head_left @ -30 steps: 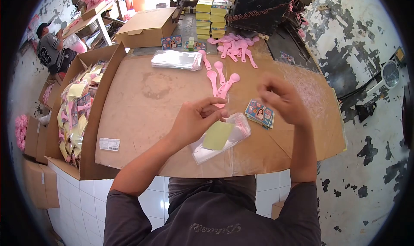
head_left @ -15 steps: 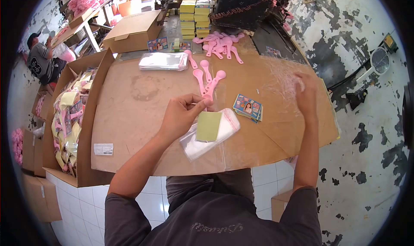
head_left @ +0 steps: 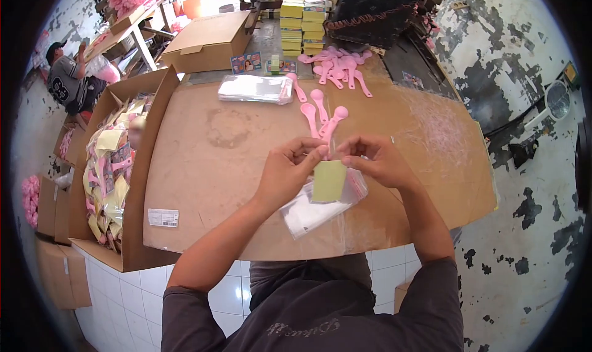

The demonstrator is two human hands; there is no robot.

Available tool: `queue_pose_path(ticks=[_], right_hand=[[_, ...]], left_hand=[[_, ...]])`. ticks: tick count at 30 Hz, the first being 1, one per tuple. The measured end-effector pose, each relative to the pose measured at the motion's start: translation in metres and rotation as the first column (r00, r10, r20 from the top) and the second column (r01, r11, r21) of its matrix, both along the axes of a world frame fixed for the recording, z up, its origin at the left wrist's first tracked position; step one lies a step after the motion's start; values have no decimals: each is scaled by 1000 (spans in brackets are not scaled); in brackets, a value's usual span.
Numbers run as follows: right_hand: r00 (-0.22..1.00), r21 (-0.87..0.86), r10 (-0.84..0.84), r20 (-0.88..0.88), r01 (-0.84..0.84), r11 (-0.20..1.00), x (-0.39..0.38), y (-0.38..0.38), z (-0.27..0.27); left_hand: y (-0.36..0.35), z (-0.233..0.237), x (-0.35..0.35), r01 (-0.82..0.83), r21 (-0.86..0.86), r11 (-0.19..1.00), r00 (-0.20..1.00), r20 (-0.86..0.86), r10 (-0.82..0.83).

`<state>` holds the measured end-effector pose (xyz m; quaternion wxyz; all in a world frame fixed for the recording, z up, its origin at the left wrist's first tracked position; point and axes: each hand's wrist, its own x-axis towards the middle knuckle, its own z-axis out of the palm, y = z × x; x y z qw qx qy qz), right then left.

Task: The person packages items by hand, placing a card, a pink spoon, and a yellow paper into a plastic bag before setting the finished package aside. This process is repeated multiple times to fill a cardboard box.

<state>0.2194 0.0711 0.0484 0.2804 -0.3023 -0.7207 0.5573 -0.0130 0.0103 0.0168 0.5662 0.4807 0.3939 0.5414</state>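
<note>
My left hand [head_left: 290, 170] and my right hand [head_left: 376, 161] meet over the cardboard-covered table [head_left: 209, 161], both pinching the top of a clear plastic bag [head_left: 311, 210] with a yellow-green card [head_left: 328, 180] in it. The bag hangs down toward me from my fingers. Just beyond my hands lie a few loose pink spoons [head_left: 320, 114]. A larger heap of pink spoons [head_left: 336, 65] sits farther back. My right hand covers the spot where the small picture cards lay.
A stack of clear bags [head_left: 254, 88] lies at the back of the table. An open carton [head_left: 114, 161] of filled packets stands at the left. Yellow box stacks [head_left: 302, 25] and a closed carton [head_left: 209, 40] are behind. A person [head_left: 71, 74] works far left.
My right hand came back from the table's right side to the bag and now pinches its top beside my left hand. The bag has lifted slightly.
</note>
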Motion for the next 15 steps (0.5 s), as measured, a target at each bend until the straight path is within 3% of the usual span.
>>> queue_pose_path(ticks=[8,11,15], right_hand=[[994,-53,15,-108,-20,998,-1,4,-14],[997,-122,-76,-8,75,990,2,4,-7],[992,-162,-69,-109,51,985,10,8,-17]], left_hand=[[3,-9,0,57,-44,997,997,53,-55],[2,-3,2,20,-11,1000,1000,1,-20],[3,-15,7,13,51,999,1000,-21,-12]])
